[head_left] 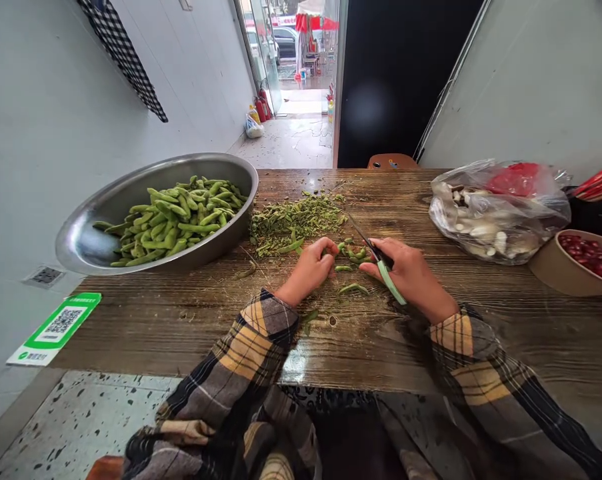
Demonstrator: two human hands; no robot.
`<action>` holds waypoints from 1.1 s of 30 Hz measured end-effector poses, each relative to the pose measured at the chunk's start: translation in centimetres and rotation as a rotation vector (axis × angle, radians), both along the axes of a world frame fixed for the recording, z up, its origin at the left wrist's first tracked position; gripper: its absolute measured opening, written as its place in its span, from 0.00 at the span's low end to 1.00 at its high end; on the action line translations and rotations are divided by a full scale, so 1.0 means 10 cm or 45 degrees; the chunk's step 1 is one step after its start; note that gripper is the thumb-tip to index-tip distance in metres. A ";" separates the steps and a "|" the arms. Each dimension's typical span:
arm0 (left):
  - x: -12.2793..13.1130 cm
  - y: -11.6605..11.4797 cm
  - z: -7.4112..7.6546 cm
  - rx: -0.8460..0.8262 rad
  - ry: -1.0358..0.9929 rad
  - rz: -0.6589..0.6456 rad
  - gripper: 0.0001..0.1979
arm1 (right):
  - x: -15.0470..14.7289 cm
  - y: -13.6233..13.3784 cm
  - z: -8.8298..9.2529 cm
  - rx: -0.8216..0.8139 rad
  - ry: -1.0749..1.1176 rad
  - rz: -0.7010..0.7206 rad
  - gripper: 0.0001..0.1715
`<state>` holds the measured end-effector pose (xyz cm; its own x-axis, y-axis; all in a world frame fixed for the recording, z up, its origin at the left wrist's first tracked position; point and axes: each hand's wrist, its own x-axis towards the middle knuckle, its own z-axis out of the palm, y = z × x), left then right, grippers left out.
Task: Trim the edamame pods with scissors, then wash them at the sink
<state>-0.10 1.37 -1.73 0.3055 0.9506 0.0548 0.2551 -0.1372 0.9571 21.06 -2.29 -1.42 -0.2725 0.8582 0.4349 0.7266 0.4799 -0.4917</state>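
My right hand [405, 270] is closed around a pair of scissors [391, 283] with a pale green handle, the dark blades pointing forward and left. Opposite it, my left hand [311, 267] has its fingers curled in a pinch; whatever they hold, if anything, is hidden. Several green soybean pods [353, 289] lie on the wood between and in front of both hands. Just beyond my left hand spreads a heap of trimmed pod tips and scraps [301, 220]. At the left, a large metal basin [81, 230] holds many green pods [175, 217], tilted toward me.
The wooden table [181, 333] carries a plastic bag of mushrooms [501, 213] at the right, beside a paper bowl of dark red pieces [571, 270]. A green QR-code card [55, 329] sits at the left corner. An orange stool [393, 161] stands behind the table.
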 end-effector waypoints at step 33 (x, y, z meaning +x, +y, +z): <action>0.02 -0.14 0.15 -0.172 -0.405 -0.031 0.11 | -0.04 0.00 -0.06 -0.147 -0.022 0.149 0.28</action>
